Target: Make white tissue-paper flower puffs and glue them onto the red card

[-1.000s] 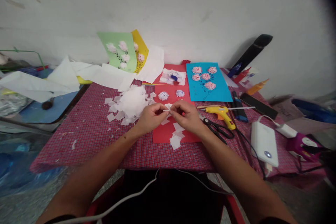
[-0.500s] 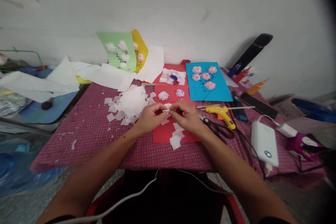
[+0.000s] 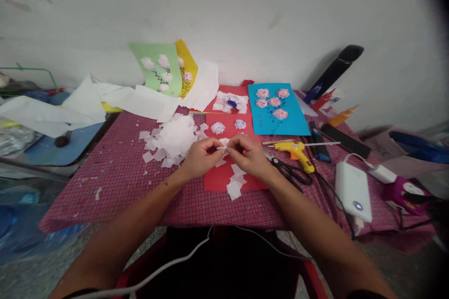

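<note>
My left hand [image 3: 201,159] and my right hand [image 3: 247,156] meet above a red card [image 3: 217,182], their fingertips pinching a small piece of white tissue paper [image 3: 224,142] on a thin white stick [image 3: 219,147]. Just beyond them, two small round tissue flowers [image 3: 218,128] lie on the card. A heap of white tissue squares [image 3: 176,136] sits left of my left hand. Loose tissue squares [image 3: 234,187] lie below my right hand.
A blue card with pink flowers [image 3: 277,110] lies beyond my right hand. A yellow glue gun [image 3: 296,155], black-handled scissors [image 3: 289,171] and a white power bank [image 3: 353,191] rest on the checked red tablecloth [image 3: 115,182]. A white cable crosses below my arms.
</note>
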A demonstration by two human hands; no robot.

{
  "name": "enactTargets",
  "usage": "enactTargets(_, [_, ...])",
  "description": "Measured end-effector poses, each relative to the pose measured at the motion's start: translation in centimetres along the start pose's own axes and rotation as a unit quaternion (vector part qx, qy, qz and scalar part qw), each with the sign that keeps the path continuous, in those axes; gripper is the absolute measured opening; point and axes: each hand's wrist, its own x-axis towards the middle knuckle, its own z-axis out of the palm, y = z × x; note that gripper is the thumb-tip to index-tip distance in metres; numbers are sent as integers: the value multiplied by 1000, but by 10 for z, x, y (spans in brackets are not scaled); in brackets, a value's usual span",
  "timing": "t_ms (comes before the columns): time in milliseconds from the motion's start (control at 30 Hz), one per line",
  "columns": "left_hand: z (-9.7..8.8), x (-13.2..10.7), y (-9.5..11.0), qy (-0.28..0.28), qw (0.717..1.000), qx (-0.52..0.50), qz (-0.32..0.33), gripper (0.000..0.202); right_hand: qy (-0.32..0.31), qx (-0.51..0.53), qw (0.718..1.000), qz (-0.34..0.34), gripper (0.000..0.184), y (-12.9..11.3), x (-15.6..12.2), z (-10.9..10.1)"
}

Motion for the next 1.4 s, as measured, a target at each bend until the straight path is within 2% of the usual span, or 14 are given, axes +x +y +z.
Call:
enactTargets(267, [1, 0, 2, -1, 999, 29, 20, 12, -9, -8, 1000, -4, 10, -3, 2, 0])
enactTargets(633, [1, 0, 1, 6, 1000, 7, 3, 10, -26, 2, 1000, -3, 8, -3, 1, -1])
enactTargets(733, [1, 0, 0, 7, 1000, 6, 2, 11, -3, 43, 999, 33, 3, -1, 0, 0])
enactTargets(800, [0, -1, 0, 3, 1000, 13, 2, 10, 0, 90, 993, 79, 6, -1, 1, 0])
enactTargets(900, [-1, -1, 2, -10, 1000, 28, 6, 10, -36, 153, 976, 149, 12, -2, 5, -4])
enactTargets(1000, [-1, 0, 3, -25, 998, 47, 15, 9, -78, 178, 963, 189, 17, -5, 8, -8])
enactTargets(1200, [-1, 0, -1, -47, 996, 64, 28, 7, -94, 187, 956, 207, 17, -6, 8, -7])
enactTargets(1400, [2, -1, -5, -43, 998, 46, 31, 4, -101, 194, 952, 214, 18, -7, 8, -6])
